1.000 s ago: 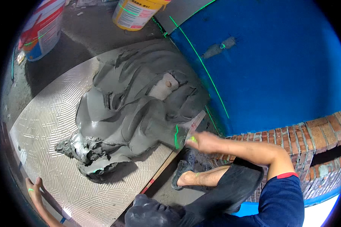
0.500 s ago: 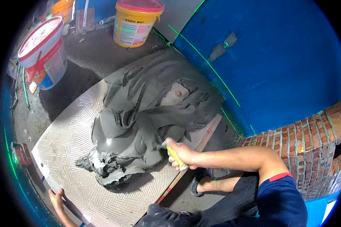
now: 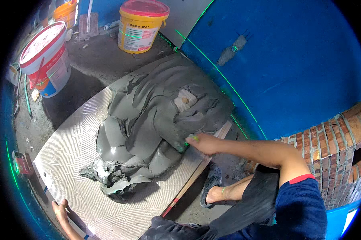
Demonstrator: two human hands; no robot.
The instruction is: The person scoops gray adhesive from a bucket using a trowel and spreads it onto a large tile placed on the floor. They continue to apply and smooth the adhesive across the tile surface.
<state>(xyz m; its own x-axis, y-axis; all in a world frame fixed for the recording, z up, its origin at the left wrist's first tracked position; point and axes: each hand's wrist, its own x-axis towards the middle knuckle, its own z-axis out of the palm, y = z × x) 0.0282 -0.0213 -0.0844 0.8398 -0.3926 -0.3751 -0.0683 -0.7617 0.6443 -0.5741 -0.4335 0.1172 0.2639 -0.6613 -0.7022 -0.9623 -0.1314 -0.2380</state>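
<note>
A large tile [image 3: 74, 140] lies with its ridged, pale back up, much of it under thick grey mortar [image 3: 144, 108]. My right hand [image 3: 204, 144] is closed round the yellow-green handle of a trowel [image 3: 193, 138], at the right side of the mortar. The trowel's blade is hidden by the mortar and my hand. At the tile's lower left edge is my left hand [image 3: 60, 210], fingers apart; whether it presses on the edge I cannot tell. A rougher lump of mortar [image 3: 112, 176] sits toward the near side. A small round spot shows through a gap in the mortar.
A red-and-white bucket [image 3: 48, 60] stands far left, a yellow bucket [image 3: 142, 30] with a red lid behind the tile. Blue wall [image 3: 288, 76] rises on the right, above brickwork [image 3: 328, 164]. Green laser lines cross the walls. A small red-and-green device [image 3: 22, 163] lies left of the tile.
My right hand has moved right and away from me with the trowel, leaving a smoothed sweep in the mortar. My left hand stays at the tile's edge.
</note>
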